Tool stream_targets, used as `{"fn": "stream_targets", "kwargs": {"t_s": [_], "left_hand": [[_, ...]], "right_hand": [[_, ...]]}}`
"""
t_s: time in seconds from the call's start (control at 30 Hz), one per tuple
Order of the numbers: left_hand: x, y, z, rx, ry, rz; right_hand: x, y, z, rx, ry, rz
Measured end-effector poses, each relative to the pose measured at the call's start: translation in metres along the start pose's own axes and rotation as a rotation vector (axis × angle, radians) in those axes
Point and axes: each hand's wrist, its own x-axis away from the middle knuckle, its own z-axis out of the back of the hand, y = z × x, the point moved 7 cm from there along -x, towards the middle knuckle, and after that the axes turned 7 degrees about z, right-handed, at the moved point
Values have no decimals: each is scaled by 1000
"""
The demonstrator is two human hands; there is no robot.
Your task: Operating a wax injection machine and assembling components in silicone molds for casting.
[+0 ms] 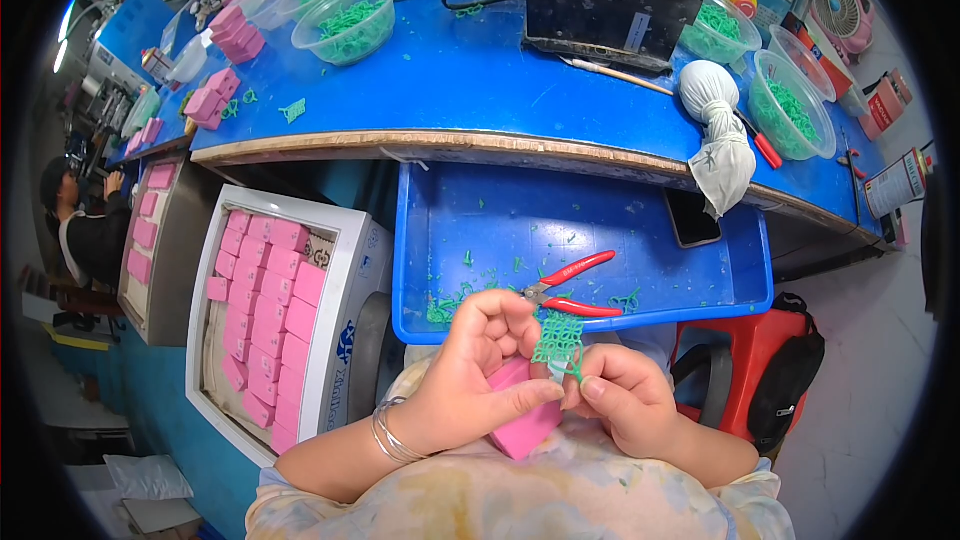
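Observation:
My left hand (475, 380) is curled at a pink block (522, 420), its thumb over the block's top beside a small pale bluish part. A green lattice piece (558, 338) stands upright above the block. My right hand (625, 400) pinches the green stem at the bottom of that lattice between thumb and forefinger. Just behind my hands, red-handled cutters (570, 306) lie open in a blue tray (480, 220) among green scraps. A dark phone (690, 220) rests at the tray's back right.
A white crate (340, 280) of pink blocks stands left. The blue bench (450, 90) carries bowls of green pieces (345, 30), a black machine (610, 5) and a white cloth bundle (715, 120). A red stool (745, 340) with a black bag is right. Another person (80, 230) sits far left.

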Motion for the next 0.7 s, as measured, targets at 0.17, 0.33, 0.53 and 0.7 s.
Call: {"fn": "stream_targets", "kwargs": {"t_s": [0.17, 0.33, 0.53, 0.7], "left_hand": [[1, 10, -7, -102, -70, -22], [1, 11, -6, -180, -84, -52], [2, 8, -5, -143, -97, -49], [2, 9, -5, -127, -102, -54]], "right_hand": [[-1, -1, -1, 22, -27, 7], [-1, -1, -3, 20, -43, -1], [-1, 2, 0, -87, -10, -59], [-1, 2, -3, -65, -16, -71]]}}
